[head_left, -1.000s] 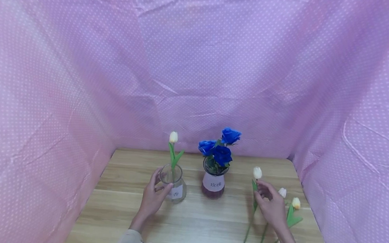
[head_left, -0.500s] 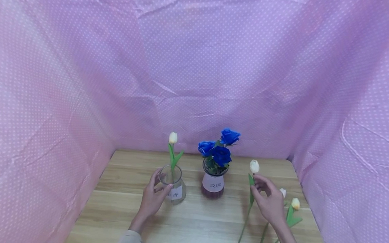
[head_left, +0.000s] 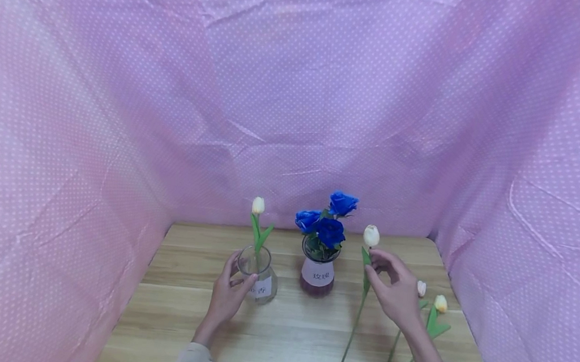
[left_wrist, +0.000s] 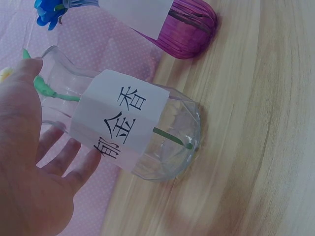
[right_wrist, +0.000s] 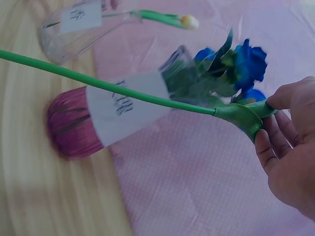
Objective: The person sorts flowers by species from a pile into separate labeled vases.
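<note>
My left hand [head_left: 230, 293] grips the neck of a clear glass vase [left_wrist: 179, 110] that stands on the table. Thumb and fingers lie on either side of it, and a white paper label [left_wrist: 120, 118] with black characters covers its front. One white tulip [head_left: 258, 206] stands inside, its green stem end showing low in the glass. My right hand [head_left: 398, 289] pinches another white tulip [head_left: 371, 236] by its leaves, just below the bloom. That flower is raised and nearly upright, its long green stem [right_wrist: 98, 83] slanting down toward me, to the right of the vases.
Between my hands stands a purple-based vase [head_left: 317, 285] with a white label, holding blue roses [head_left: 331, 231]. Two more white tulips [head_left: 440, 303] lie at the table's right, partly under my right forearm. Pink dotted cloth [head_left: 297, 90] walls the wooden table [head_left: 182, 320].
My right hand has moved left and away from me, lifting its tulip up from beside the other loose ones. My left hand and the glass vase have stayed in place.
</note>
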### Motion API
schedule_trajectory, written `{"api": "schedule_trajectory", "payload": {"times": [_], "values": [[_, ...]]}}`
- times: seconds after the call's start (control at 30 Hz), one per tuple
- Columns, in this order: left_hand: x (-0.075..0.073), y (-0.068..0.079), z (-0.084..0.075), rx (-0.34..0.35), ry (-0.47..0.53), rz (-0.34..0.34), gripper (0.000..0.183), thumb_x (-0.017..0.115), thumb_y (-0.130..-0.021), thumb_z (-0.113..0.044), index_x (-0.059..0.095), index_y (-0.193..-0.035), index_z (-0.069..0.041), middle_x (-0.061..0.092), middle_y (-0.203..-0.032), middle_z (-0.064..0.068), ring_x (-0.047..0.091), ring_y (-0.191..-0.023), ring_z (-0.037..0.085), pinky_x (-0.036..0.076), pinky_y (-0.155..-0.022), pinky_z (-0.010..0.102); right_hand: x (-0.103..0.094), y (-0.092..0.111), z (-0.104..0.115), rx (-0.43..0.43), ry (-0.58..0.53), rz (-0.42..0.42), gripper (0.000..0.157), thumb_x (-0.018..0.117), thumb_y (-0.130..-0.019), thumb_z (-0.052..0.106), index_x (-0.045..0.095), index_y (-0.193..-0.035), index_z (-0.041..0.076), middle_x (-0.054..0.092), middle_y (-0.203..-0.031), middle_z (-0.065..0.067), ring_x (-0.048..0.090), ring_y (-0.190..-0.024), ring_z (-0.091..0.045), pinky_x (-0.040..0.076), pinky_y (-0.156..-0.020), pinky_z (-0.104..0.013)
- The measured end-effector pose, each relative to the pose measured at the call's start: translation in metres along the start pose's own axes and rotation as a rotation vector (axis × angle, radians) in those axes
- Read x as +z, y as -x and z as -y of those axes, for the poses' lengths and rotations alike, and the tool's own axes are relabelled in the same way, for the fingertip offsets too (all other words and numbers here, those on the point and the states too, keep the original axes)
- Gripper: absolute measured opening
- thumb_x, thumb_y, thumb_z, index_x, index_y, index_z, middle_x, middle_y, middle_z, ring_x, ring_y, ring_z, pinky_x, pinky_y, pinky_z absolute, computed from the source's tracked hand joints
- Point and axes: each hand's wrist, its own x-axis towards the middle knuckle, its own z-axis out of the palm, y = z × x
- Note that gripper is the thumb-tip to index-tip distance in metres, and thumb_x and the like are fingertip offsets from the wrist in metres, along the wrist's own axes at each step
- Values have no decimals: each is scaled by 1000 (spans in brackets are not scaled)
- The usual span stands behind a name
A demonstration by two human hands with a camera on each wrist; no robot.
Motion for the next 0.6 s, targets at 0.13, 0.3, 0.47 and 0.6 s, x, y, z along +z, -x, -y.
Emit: {"api": "schedule_trajectory", "payload": {"times": [0.13, 0.3, 0.47, 0.6], "values": [[0, -1, 0, 4, 6, 2, 83, 82, -106, -30, 38, -174, -17, 61, -165, 23, 58, -154, 49, 64, -116, 59, 6, -9, 10, -26, 0, -1, 47, 75, -86, -29, 70, -131, -13, 72, -107, -27, 71, -96, -2, 64, -89, -12], [0, -1, 2, 5, 9, 1, 83, 82, -106, -30, 38, -174, -16, 60, -166, 23, 58, -154, 49, 64, -116, 59, 15, -21, 22, -49, -5, 2, 45, 76, -87, -28, 71, -129, -13, 73, -107, -27, 71, -97, -3, 64, -91, -12], [0, 0, 2, 8, 14, 4, 83, 82, -106, -30, 38, -174, -16, 60, -165, 25, 59, -153, 50, 63, -116, 61, 23, -30, 33, -37, -39, 4, 43, 76, -87, -28, 72, -127, -13, 73, -108, -27, 71, -97, -3, 64, -90, -14], [0, 0, 2, 13, 18, 2, 82, 82, -106, -29, 38, -174, -15, 60, -165, 25, 59, -153, 51, 64, -115, 61, 30, -36, 39, -38, -57, 10, 43, 76, -87, -27, 72, -127, -13, 73, -107, -27, 71, -97, -4, 65, -89, -15]]}}
